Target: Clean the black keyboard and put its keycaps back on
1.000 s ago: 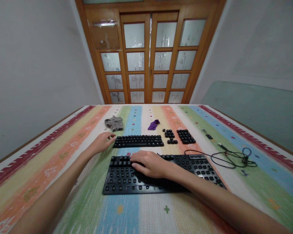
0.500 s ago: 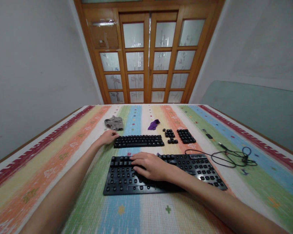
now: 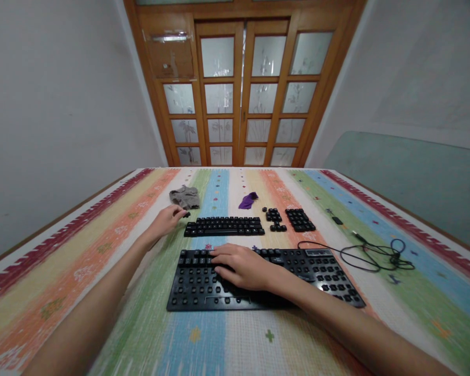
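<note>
A black keyboard (image 3: pixel 266 302) lies in front of me, most of its keycaps off and the switch posts bare; its top row still carries caps. My right hand (image 3: pixel 241 266) rests on it palm down, fingers stretched toward that top row. Behind it, loose black keycaps (image 3: pixel 225 226) are laid out in rows like a keyboard's main block. My left hand (image 3: pixel 166 220) is closed in a pinch at the left end of those rows, a small black keycap (image 3: pixel 186 214) between thumb and fingertips.
Smaller keycap groups (image 3: pixel 300 220) sit to the right. A grey cloth (image 3: pixel 185 197) and a purple cloth (image 3: pixel 248 200) lie farther back. The keyboard's coiled cable (image 3: pixel 376 256) and a small black piece (image 3: pixel 337 220) are on the right of the striped tablecloth (image 3: pixel 102 245).
My left hand has lifted a keycap from the upper left of the laid-out rows and drawn slightly back and up. My right hand stays on the keyboard. The view has shifted slightly.
</note>
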A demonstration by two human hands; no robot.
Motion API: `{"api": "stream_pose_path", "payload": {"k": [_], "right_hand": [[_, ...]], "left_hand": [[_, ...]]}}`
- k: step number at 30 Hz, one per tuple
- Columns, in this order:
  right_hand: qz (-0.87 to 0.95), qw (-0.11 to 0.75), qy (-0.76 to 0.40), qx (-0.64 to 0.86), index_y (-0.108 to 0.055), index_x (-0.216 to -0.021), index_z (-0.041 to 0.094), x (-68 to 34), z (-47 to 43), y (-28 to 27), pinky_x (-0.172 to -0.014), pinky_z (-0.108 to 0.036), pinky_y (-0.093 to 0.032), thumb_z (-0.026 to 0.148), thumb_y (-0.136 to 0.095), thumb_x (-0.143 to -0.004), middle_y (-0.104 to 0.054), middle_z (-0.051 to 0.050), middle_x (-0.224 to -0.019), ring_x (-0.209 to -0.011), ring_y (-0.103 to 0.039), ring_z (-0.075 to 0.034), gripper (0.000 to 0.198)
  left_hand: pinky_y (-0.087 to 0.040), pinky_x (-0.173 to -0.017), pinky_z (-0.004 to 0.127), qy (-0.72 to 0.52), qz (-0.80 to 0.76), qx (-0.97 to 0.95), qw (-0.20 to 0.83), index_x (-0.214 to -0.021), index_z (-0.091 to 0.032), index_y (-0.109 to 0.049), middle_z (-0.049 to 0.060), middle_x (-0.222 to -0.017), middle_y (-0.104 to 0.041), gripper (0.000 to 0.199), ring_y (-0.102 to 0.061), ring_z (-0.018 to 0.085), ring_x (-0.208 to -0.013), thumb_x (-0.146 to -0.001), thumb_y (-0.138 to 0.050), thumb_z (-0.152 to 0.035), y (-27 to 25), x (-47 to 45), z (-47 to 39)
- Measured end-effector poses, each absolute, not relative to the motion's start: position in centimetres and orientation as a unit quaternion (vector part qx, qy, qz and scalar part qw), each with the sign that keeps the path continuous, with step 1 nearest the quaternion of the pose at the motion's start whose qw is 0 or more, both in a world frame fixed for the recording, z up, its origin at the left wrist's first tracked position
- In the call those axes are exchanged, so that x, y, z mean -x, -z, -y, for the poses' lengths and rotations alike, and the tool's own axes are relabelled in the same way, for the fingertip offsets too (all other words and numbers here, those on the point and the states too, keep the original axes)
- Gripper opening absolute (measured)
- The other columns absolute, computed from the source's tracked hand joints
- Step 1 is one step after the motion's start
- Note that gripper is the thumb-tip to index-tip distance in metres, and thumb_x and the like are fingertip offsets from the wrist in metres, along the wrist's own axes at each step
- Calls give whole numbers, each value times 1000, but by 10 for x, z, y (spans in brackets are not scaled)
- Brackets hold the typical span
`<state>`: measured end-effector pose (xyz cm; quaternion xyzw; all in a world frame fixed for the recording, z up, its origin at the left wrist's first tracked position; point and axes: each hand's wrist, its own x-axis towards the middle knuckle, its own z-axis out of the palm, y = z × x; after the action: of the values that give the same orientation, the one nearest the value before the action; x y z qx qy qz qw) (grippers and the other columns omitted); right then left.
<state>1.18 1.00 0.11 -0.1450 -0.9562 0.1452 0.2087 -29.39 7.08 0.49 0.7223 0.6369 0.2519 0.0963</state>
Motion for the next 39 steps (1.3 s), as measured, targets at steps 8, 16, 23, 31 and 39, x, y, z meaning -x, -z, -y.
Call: {"api": "stream_pose_path", "payload": {"k": [8, 16, 23, 31, 39], "right_hand": [[945, 247, -130, 168, -69, -108, 12, 14, -6, -11, -88, -37, -50, 22, -56, -95, -72, -12, -103, -96, -63, -22, 21], [954, 254, -118, 108, -68, -107, 13, 42, 4, -12, -82, -34, -48, 24, -61, -92, -69, -10, -99, -91, -57, -20, 20], [971, 206, -79, 96, -70, -92, 13, 55, 6, -6, -76, -31, -45, 16, -59, -93, -68, -8, -92, -85, -54, -19, 11], [972, 197, -79, 98, -68, -93, 13, 60, 6, -7, -76, -30, -44, 15, -60, -91, -67, -8, -92, -86, -53, -19, 9], [971, 202, -72, 105, -67, -92, 12, 62, 3, -4, -77, -33, -45, 13, -55, -91, -68, -10, -90, -85, -52, -21, 12]], "left_hand": [[-49, -70, 30, -317, -536, -773, 117, -88, -19, -61, 3, -82, -64, 31, -61, 19, -76, -99, -42, -42, -4, 276, 35], [-48, -70, 29, -312, -493, -804, 119, -90, -21, -56, 2, -84, -61, 18, -59, 18, -76, -100, -41, -24, 14, 264, 75], [-49, -72, 29, -316, -489, -805, 111, -92, -21, -57, 2, -84, -61, 17, -60, 18, -78, -100, -42, -23, 22, 262, 76], [-50, -72, 27, -331, -488, -799, 117, -96, -20, -62, 2, -87, -66, 15, -63, 17, -79, -98, -48, -22, 20, 267, 80], [-51, -72, 28, -356, -491, -790, 89, -95, -20, -63, 2, -85, -66, 12, -64, 17, -78, -98, -51, -24, 24, 265, 79]]}}
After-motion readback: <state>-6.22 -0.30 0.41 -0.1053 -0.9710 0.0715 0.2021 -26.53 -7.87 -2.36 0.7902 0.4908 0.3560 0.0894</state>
